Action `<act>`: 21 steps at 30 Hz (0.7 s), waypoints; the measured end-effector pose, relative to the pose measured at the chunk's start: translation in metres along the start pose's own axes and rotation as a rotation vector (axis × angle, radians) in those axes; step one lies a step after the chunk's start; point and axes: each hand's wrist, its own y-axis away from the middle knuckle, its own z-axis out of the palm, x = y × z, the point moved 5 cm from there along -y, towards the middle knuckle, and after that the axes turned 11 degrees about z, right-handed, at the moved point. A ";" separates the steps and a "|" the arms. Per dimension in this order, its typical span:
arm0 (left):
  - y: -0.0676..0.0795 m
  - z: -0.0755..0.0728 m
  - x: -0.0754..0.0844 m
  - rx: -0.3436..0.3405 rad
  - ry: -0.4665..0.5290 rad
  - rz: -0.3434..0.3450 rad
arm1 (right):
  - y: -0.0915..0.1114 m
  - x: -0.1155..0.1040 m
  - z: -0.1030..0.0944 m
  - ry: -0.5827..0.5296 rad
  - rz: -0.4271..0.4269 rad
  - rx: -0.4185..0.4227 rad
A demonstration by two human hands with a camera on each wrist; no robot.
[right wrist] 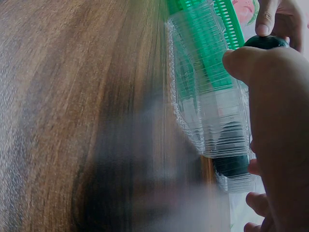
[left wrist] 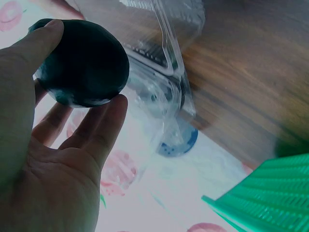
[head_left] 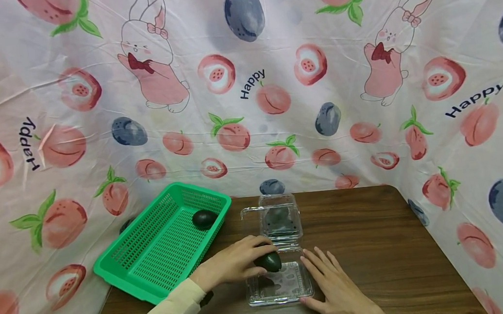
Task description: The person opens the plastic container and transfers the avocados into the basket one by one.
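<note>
My left hand (head_left: 241, 260) grips a dark green avocado (head_left: 269, 262) above the base of a clear plastic clamshell box (head_left: 283, 300) that stands open. In the left wrist view the thumb and fingers curve round the avocado (left wrist: 87, 63). Along the box's right side lies my right hand (head_left: 337, 285), its fingers straight, thumb at the near corner and fingertips by the far corner. The raised lid (head_left: 249, 221) leans at the back. Behind it, a dark green shape (head_left: 278, 219) shows through clear plastic; its kind is hard to make out.
A green plastic basket (head_left: 127, 287) stands left of the box, with another avocado (head_left: 204, 219) at its far right end. The brown wooden table (head_left: 371, 236) extends to the right. A fruit-and-rabbit printed cloth (head_left: 293, 125) hangs behind and at both sides.
</note>
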 end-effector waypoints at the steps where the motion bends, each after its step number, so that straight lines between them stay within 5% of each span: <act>1: 0.001 -0.002 -0.001 0.005 0.001 -0.008 | 0.000 0.000 0.000 0.001 0.000 0.001; 21: 0.026 -0.027 -0.016 0.099 -0.030 -0.067 | 0.000 -0.001 0.002 0.007 -0.013 0.036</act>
